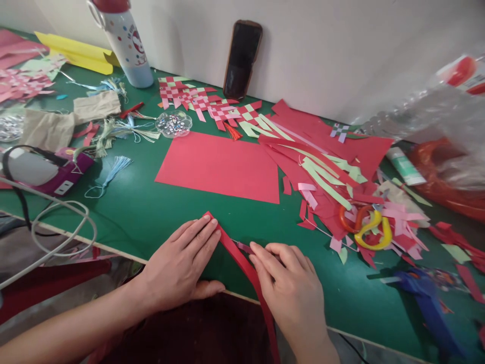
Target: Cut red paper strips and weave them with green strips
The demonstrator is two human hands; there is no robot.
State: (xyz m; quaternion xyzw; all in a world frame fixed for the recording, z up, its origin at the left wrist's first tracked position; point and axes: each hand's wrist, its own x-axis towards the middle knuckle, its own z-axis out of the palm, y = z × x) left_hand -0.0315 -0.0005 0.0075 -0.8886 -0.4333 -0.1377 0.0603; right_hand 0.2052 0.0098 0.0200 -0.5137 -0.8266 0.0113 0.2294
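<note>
My left hand (189, 253) lies flat with fingers stretched, pressing the upper end of a folded red paper strip (235, 254) onto the table. From there the strip slants down to the right and hangs over the near edge. My right hand (290, 283) pinches a small pink craft knife (244, 247), its thin metal tip pointing left at the strip's edge. Most of the knife's handle is hidden by my fingers. Beyond both hands lies a flat red paper sheet (220, 167).
Scissors (373, 232) lie among paper scraps at right, near a blue tape dispenser (426, 303) and glue stick (406, 166). A phone (242, 59) leans on the wall beside woven paper pieces (204, 101). A bottle (127, 45), blue tassel (111, 174) and white cable (62, 205) are left.
</note>
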